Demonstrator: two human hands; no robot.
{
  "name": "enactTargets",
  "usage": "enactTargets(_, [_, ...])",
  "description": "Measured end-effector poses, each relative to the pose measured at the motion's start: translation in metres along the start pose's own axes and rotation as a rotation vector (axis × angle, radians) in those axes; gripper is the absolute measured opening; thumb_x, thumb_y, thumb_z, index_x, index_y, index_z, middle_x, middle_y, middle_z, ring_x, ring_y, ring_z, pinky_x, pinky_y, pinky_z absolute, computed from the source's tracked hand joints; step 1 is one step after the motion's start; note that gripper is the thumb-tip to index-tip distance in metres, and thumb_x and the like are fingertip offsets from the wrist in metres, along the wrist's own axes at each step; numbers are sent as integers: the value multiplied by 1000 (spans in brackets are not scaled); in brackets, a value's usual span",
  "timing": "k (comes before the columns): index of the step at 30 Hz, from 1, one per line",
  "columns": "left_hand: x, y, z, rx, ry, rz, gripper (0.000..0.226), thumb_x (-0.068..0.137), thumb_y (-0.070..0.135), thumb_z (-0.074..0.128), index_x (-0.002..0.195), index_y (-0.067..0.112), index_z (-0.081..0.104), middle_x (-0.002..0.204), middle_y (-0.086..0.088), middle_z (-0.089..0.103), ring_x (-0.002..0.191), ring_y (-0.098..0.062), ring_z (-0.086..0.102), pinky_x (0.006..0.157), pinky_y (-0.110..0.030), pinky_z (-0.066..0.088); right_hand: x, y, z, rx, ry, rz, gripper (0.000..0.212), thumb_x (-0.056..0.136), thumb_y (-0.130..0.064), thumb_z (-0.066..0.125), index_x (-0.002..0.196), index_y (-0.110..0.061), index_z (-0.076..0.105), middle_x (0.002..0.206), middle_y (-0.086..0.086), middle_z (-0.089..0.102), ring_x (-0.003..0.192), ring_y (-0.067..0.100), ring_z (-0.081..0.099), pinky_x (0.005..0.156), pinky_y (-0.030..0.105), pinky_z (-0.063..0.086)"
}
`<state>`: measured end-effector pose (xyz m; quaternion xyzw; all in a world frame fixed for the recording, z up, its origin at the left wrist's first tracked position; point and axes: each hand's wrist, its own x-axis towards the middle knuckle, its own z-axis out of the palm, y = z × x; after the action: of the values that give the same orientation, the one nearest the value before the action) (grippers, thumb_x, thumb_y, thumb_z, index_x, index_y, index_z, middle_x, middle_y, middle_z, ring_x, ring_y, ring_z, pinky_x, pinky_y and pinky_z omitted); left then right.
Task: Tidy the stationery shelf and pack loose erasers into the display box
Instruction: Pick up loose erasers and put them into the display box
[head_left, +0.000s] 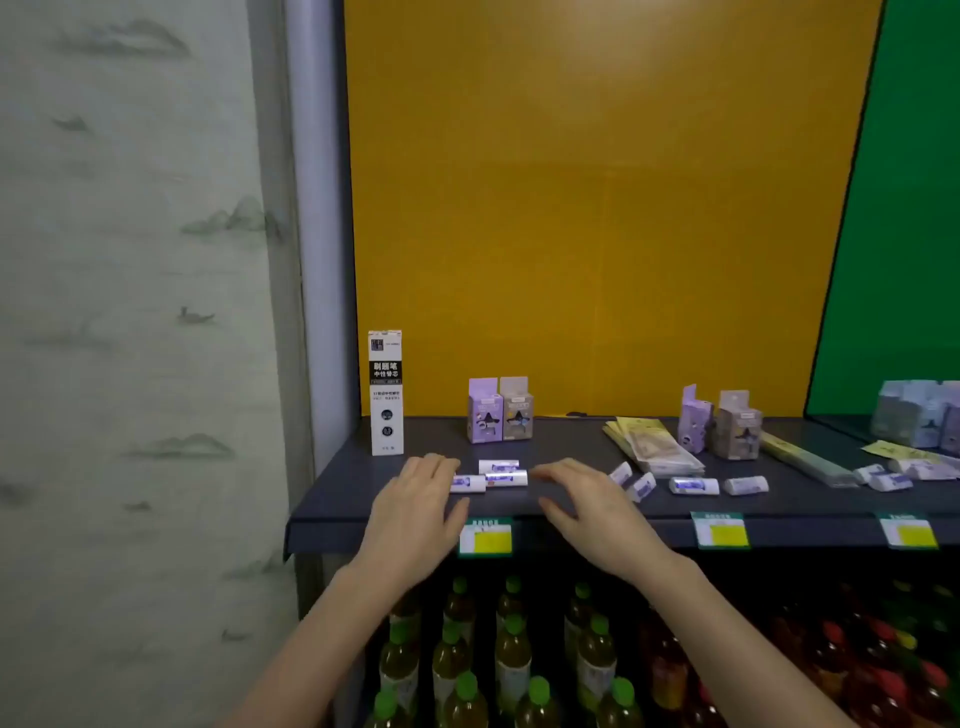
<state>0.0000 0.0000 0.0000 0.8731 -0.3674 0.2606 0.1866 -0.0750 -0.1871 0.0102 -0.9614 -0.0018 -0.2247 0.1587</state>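
The dark shelf (561, 447) under a yellow panel (597, 208) holds three loose erasers (501, 474) just right of the tall white box (385, 392). The left hand (415, 499) and right hand (592, 506) flank them, each grip released; closing inward together should gather them squarely.

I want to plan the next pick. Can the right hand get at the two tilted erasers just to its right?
Probably yes. The right hand is open close beside the two tilted erasers, holding nothing, and no other thing lies between them on the shelf.
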Motion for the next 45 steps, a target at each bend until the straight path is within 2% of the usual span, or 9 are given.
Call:
enactTargets(4, [38, -27, 18, -23, -213, -137, 69, 87, 50, 48, 140, 13, 25, 143, -4, 34, 131, -21, 33, 100, -34, 39, 45, 15, 12, -3, -59, -27, 42, 91, -24, 52, 132, -20, 45, 135, -2, 49, 126, 15, 45, 103, 30, 37])
enactTargets(9, [69, -48, 45, -50, -390, -164, 93, 76, 64, 54, 144, 12, 17, 148, -7, 28, 136, -23, 27, 109, -35, 30, 84, 36, 31, 73, -174, 3, 58, 87, -24, 60, 139, -16, 36, 145, 2, 40, 133, 15, 38, 107, 24, 29])
enactTargets(15, [82, -57, 64, 65, -424, -94, 82, 79, 69, 42, 139, 14, 29, 139, -5, 40, 128, -22, 33, 106, -36, 31, 108, 49, 44, 93, -361, 28, 72, 86, -33, 62, 145, -21, 23, 153, 0, 28, 139, 13, 27, 110, 23, 23])
enactTargets(20, [82, -69, 60, -75, -479, -20, 78, 80, 65, 45, 140, 18, 28, 136, 0, 39, 125, -15, 32, 106, -31, 32, 119, 54, 48, 67, -420, -37, 63, 88, -35, 58, 143, -21, 31, 144, 0, 40, 129, 12, 39, 104, 21, 30])
enactTargets(24, [83, -71, 59, -110, -464, 29, 62, 86, 56, 46, 136, 20, 36, 129, 3, 43, 118, -10, 35, 100, -21, 31, 127, 54, 50, -25, -442, -110, 53, 90, -40, 53, 137, -20, 40, 132, 2, 47, 122, 15, 42, 100, 24, 34])
enactTargets(29, [93, -67, 59, -4, -528, 80, 40, 92, 43, 43, 119, 14, 48, 118, -6, 46, 109, -18, 42, 92, -25, 32, 132, 52, 48, -110, -485, -126, 48, 88, -42, 52, 129, -17, 45, 126, 5, 48, 116, 19, 45, 98, 31, 39])
enactTargets(35, [111, -54, 56, 16, -710, -22, 31, 87, 28, 49, 109, 8, 44, 119, -15, 53, 105, -30, 50, 77, -32, 35, 136, 49, 51, -160, -531, -42, 50, 80, -39, 59, 121, -14, 45, 120, 6, 47, 99, 15, 41, 87, 28, 37])
enactTargets(39, [113, -50, 62, 82, -642, -51, 30, 90, 27, 46, 112, 7, 44, 122, -17, 52, 109, -34, 50, 80, -36, 39, 133, 46, 50, -188, -519, 31, 38, 85, -35, 55, 114, -13, 45, 117, 9, 51, 101, 23, 49, 78, 29, 33])
enactTargets(45, [121, -61, 64, -85, -497, -95, 26, 89, 23, 49, 112, 12, 47, 119, -17, 57, 106, -34, 52, 83, -37, 43, 116, 44, 40, -272, -347, 14, 24, 93, -33, 43, 107, -13, 43, 123, 14, 53, 108, 35, 52, 76, 35, 34])
